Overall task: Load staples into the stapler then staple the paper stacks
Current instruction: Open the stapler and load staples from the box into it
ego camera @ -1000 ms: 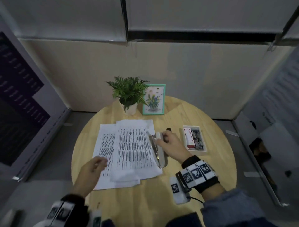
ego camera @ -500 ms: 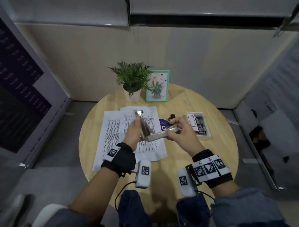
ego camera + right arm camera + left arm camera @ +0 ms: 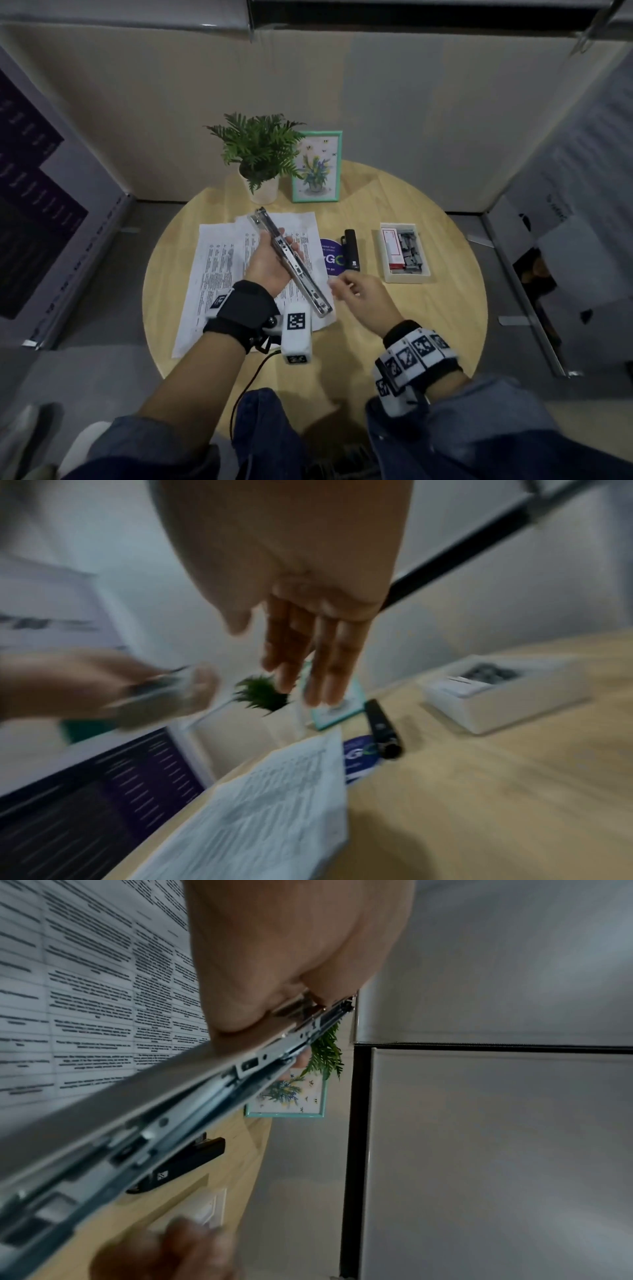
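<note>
A long silver stapler (image 3: 291, 263) is folded out flat, its metal staple channel facing up. My left hand (image 3: 265, 267) grips it around the middle, above the two overlapping printed paper stacks (image 3: 222, 260). In the left wrist view my left hand (image 3: 274, 947) curls round the stapler (image 3: 205, 1096), which runs diagonally across the frame. My right hand (image 3: 356, 291) hovers just right of the stapler's near end and holds nothing. The right wrist view shows the fingers (image 3: 322, 656) of the right hand (image 3: 301, 615) straight and loose. A white tray (image 3: 406, 279) with a staple box sits at the right.
A small black stapler-like item (image 3: 351, 250) lies beside a purple round sticker (image 3: 330, 263) between papers and tray. A potted plant (image 3: 257, 150) and a green-framed picture (image 3: 317, 168) stand at the back of the round wooden table (image 3: 428, 325). Panels wall in both sides.
The stapler rose off the papers, both hands swung it open, and now the right hand has let go. The left hand alone holds it, unfolded straight.
</note>
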